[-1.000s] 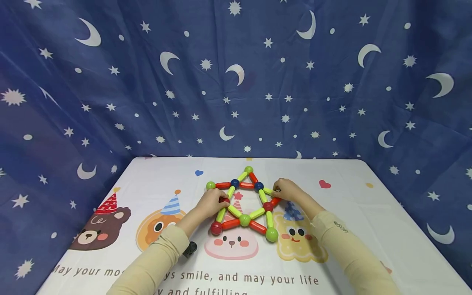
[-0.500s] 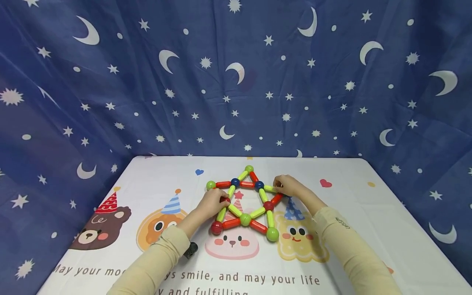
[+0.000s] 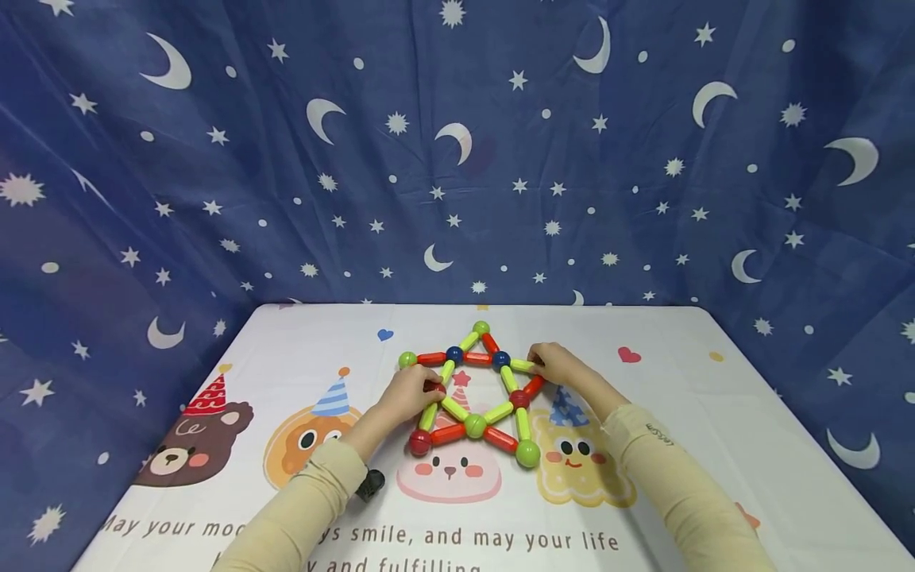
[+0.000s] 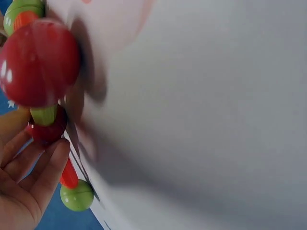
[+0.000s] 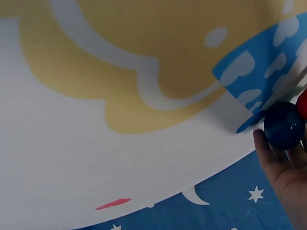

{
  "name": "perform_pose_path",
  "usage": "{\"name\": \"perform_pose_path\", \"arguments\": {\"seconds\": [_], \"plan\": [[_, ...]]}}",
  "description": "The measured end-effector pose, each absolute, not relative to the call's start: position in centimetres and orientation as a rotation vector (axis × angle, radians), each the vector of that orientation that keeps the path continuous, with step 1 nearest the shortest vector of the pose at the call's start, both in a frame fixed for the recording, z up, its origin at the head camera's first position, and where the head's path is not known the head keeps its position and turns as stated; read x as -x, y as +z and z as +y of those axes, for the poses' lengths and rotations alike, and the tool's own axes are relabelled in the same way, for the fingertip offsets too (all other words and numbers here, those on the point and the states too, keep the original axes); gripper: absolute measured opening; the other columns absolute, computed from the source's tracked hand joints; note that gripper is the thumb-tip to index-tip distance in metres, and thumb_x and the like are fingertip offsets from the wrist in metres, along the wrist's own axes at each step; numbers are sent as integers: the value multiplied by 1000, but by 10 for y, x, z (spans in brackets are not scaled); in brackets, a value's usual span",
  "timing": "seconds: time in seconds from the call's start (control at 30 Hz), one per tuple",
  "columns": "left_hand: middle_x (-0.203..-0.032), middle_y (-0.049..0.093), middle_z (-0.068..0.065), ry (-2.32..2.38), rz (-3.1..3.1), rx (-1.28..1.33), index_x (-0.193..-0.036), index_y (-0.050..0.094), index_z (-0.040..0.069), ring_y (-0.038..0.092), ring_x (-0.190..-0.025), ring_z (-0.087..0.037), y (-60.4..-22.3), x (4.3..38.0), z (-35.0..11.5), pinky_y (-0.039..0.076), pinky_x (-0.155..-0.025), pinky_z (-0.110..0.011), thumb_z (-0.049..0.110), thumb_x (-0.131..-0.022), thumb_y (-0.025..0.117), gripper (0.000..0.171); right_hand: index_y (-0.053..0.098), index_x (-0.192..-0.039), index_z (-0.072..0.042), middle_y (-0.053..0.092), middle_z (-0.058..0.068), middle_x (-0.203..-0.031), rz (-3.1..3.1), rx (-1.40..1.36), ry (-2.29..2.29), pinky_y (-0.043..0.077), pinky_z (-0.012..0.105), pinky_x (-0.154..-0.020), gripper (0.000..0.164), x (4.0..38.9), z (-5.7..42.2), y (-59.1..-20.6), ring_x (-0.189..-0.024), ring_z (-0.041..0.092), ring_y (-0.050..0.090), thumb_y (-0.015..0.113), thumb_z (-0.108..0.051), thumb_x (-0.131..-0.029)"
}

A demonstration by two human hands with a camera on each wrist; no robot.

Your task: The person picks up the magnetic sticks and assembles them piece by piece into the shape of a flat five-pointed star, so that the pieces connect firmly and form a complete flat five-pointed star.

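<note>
A flat star of magnetic rods and balls lies on the table, with red rods [image 3: 449, 433] and yellow-green rods [image 3: 499, 412] joined at red, blue and green balls. My left hand [image 3: 411, 392] grips the red ball [image 4: 50, 127] at the star's inner left corner; its fingers partly cover that ball in the head view. With its fingertips, my right hand [image 3: 561, 365] holds a dark blue ball [image 5: 284, 125] at the right point, where a yellow-green rod and a red rod meet. That ball is hidden in the head view. A larger red ball [image 4: 41, 62] forms the lower left point.
A small black object [image 3: 370, 484] lies beside my left sleeve. The white tablecloth [image 3: 715, 413] carries printed cartoon figures and lettering. Behind the table hangs a blue curtain [image 3: 500, 238] with moons and stars.
The star's right point and my right hand have shifted slightly toward the back, so the yellow-green rod there shows more. My left hand keeps its place on the red ball.
</note>
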State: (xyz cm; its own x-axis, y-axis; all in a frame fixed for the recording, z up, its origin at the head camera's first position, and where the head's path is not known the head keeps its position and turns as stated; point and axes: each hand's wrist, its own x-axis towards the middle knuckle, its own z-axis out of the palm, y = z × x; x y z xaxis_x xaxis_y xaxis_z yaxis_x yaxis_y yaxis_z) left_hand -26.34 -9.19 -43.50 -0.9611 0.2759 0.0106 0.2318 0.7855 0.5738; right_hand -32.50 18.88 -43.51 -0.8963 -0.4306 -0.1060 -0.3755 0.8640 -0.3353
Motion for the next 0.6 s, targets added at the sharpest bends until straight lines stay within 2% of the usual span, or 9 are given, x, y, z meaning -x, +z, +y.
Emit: {"name": "perform_pose_path", "arguments": {"seconds": [0.1,0.17,0.23,0.33,0.43,0.6], "plan": [[-105,69,-10,926,2939,-384,-108,70,5,59,-91,-19,-433,268,-96,50,-83,-35,20,-85,70,28,61,-110,5,65,16,-95,2874,611,-498,51,38,-81,24,321,184,-434,-81,22,58,58,-11,-92],[-112,65,-12,912,2986,-362,-113,68,6,57,-101,-26,-432,271,-100,47,-90,-40,23,-85,70,32,57,-118,6,65,18,-102,2868,623,-470,50,41,-85,32,318,179,-434,-87,25,61,56,-16,-94],[-126,56,-18,869,3016,-351,-123,62,6,50,-116,-36,-432,274,-105,42,-97,-49,24,-86,68,41,54,-124,4,63,19,-109,2859,627,-432,49,45,-89,38,315,175,-434,-95,29,61,56,-19,-94],[-146,35,-24,761,2968,-379,-137,49,9,31,-133,-48,-435,277,-111,31,-105,-59,28,-91,62,52,52,-129,0,60,19,-114,2871,626,-341,48,54,-87,39,311,170,-436,-100,34,59,56,-16,-93],[-152,22,-27,707,2879,-430,-143,41,10,21,-137,-52,-438,278,-115,23,-109,-61,30,-95,55,54,53,-129,-6,59,18,-113,2905,578,-320,48,57,-86,38,309,167,-440,-101,35,59,55,-7,-92],[-150,24,-28,711,2861,-445,-141,43,9,25,-137,-49,-441,276,-117,25,-110,-57,29,-95,55,52,59,-124,-8,62,14,-105,2964,557,-362,50,50,-86,37,310,169,-446,-96,30,61,54,3,-89]]}}
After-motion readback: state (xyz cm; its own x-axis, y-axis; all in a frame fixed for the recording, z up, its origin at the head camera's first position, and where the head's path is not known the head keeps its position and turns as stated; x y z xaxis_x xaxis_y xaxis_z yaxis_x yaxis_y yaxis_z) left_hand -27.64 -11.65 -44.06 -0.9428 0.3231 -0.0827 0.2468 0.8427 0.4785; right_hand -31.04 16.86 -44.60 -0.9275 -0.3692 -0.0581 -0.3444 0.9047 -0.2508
